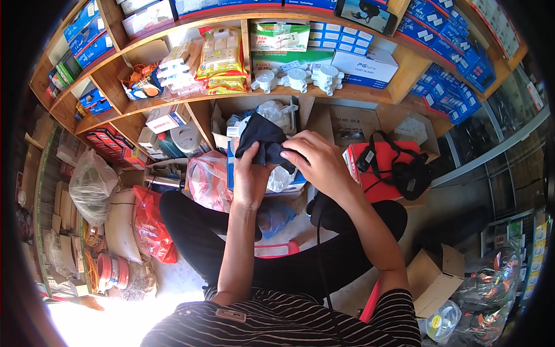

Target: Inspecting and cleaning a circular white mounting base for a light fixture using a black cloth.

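A piece of black cloth [260, 134] is held up in front of me, bunched and folded. My left hand [247, 170] grips its lower left part, with the thumb lying on top of the fabric. On the other side, my right hand [317, 157] pinches the cloth's right edge between thumb and fingers. Whether something is wrapped inside the folds is hidden. Just behind the cloth sits an open cardboard box [218, 124] with clear plastic bags [275, 111] in it.
Wooden shelves [228, 97] hold cartons, packaged sockets and white round fittings [296, 80]. To the right, a red box [361, 165] carries a black strapped device [411, 178]. Plastic bags [209, 179] stand at left; an open carton [436, 277] lies lower right. A phone [366, 15] rests above.
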Motion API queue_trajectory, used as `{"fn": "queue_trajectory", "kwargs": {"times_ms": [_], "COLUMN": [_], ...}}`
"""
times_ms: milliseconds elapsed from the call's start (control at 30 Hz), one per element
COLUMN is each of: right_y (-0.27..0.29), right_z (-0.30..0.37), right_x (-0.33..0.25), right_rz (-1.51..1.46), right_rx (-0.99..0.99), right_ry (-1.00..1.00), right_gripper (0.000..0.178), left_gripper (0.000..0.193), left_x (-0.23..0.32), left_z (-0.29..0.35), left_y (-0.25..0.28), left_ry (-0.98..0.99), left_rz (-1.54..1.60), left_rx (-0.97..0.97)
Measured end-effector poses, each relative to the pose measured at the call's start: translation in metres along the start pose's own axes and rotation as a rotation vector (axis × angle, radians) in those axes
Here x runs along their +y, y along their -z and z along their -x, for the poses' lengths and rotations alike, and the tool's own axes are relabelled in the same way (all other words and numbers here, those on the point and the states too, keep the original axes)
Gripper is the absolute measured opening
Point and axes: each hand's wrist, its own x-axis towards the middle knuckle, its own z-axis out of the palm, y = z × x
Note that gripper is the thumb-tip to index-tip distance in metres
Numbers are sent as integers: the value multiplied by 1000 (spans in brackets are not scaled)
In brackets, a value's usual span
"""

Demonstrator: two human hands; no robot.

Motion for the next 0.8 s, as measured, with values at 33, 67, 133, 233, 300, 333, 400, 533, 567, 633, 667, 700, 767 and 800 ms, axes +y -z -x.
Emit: {"fn": "queue_trajectory", "kwargs": {"times_ms": [33, 67, 133, 233, 300, 333, 400, 533, 567, 633, 667, 700, 767, 800], "right_y": [0, -1, 3, 6, 13, 19, 23, 35, 37, 22, 25, 26, 10, 8], "right_z": [-1, -2, -2, -2, -3, -3, -2, 0, 1, 10, 4, -4, -4, -4], "right_x": [1, 1, 1, 2, -1, 2, 0, -15, -16, -7, -13, -20, -13, -8], "right_rz": [-7, -14, -52, -254, -799, -729, -833, -1060, -1117, -909, -598, -285, 168, 209], "right_rx": [43, 86, 95, 71, -20, -87, -102, -153, -168, -126, -170, -209, -129, -121], "right_ry": [37, 73, 43, -57, -384, -366, -352, -262, -228, -94, 17, 126, 304, 297], "right_gripper": [23, 21, 18, 15, 18, 24, 24, 20, 18, 22, 26, 29, 36, 38], "left_gripper": [33, 33, 30, 27, 27, 28, 32, 39, 39, 37, 38, 43, 48, 51], "left_x": [0, 0, 1, 2, 4, 6, 3, -4, -8, -18, -12, -23, -41, -46], "left_z": [-1, 0, 2, 2, 1, -1, -2, -6, -5, 1, 11, 17, 26, 25], "left_y": [0, -1, -5, -4, 7, 14, 23, 21, 18, 6, -12, -4, -9, -11], "left_ry": [32, 32, 18, 75, 113, 147, 174, 93, 96, 63, 33, 96, 226, 238], "left_rz": [25, 25, -84, -206, -233, -260, -282, -183, -184, -271, -484, -415, -262, -120], "left_rx": [11, 12, 61, 182, 187, 191, 250, 199, 197, -10, -145, -53, 26, 44]}}
